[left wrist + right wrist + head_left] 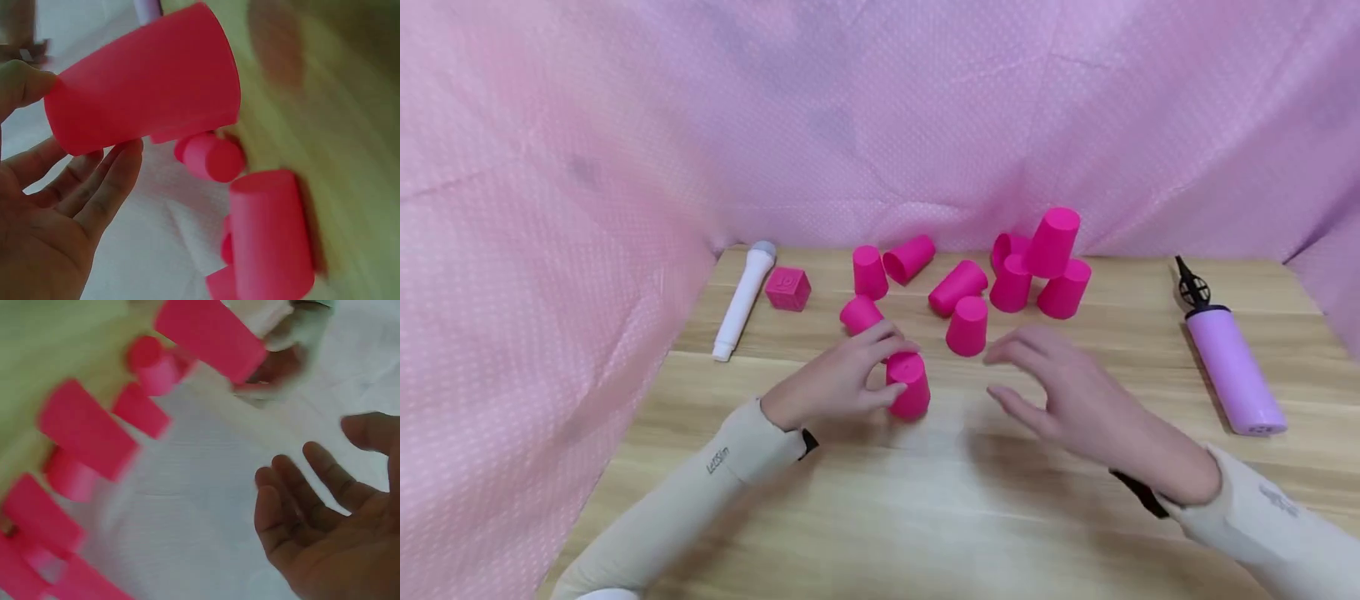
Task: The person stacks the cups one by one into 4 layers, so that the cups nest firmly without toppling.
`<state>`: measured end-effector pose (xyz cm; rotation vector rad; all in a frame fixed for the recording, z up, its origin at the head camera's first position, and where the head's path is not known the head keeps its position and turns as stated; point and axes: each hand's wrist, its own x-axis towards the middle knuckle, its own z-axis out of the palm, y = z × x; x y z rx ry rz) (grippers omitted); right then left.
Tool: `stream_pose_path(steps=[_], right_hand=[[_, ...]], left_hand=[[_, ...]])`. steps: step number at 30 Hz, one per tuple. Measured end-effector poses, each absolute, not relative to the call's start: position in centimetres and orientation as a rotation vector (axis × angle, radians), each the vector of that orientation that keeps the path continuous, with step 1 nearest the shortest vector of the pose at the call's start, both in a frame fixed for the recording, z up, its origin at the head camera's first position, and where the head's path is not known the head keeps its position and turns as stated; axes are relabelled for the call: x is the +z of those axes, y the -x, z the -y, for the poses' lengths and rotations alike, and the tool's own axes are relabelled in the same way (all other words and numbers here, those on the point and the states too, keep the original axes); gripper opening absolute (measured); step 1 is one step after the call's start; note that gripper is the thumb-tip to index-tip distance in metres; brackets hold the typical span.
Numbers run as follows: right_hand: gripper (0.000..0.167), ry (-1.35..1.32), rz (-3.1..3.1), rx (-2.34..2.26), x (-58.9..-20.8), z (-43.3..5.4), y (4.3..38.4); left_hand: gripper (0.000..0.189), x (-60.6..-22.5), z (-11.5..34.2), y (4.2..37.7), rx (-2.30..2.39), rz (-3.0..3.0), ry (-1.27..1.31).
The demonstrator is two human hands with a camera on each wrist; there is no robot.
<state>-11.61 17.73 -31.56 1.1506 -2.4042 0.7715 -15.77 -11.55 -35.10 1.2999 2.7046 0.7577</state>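
My left hand (842, 379) pinches a pink plastic cup (912, 396) near its narrow closed end, thumb on one side and fingers on the other. The wide rim of that cup faces down toward the table, as the left wrist view also shows. To the right, my right hand (1067, 392) hovers over the table with fingers spread and nothing in its grasp. Just ahead of it an upside-down pink cup (967, 327) stands on the wood. Another pink cup (859, 314) lies behind my left fingers, partly covered by them.
At the back right, one cup (1054, 242) sits on top of two upside-down cups (1065, 290). Several other cups lie or stand nearby. A white microphone (745, 300) and a pink cube (788, 289) are at left, a purple hand pump (1234, 371) at right. Pink cloth (887, 108) hangs behind.
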Motion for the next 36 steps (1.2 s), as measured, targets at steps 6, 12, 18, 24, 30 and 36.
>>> stream_pose_path(steps=[6,12,18,24,30,36], right_hand=[[0.047,-1.011,2.606,0.756,-34.2,-17.8,16.0],[0.054,-0.991,2.748,0.717,-35.7,-16.9,18.7],[0.054,-0.964,2.795,0.691,-36.4,-16.4,18.9],[0.054,-0.957,2.788,0.7,-36.7,-16.5,18.8],[0.051,-0.954,2.793,0.701,-36.7,-16.5,18.9],[0.051,-0.968,2.801,0.691,-36.6,-16.0,19.1]], left_hand=[[0.046,-36.5,11.6,15.7,0.746,-2.714,-1.248],[0.047,-37.2,11.6,15.3,0.723,-2.724,-1.224],[0.052,-35.7,14.1,15.6,0.661,-2.904,-1.022],[0.071,-35.6,17.8,14.8,0.32,-2.824,-0.746],[0.07,-36.4,18.8,13.5,0.227,-2.651,-0.661],[0.045,-36.9,19.4,13.1,0.248,-2.591,-0.597]])
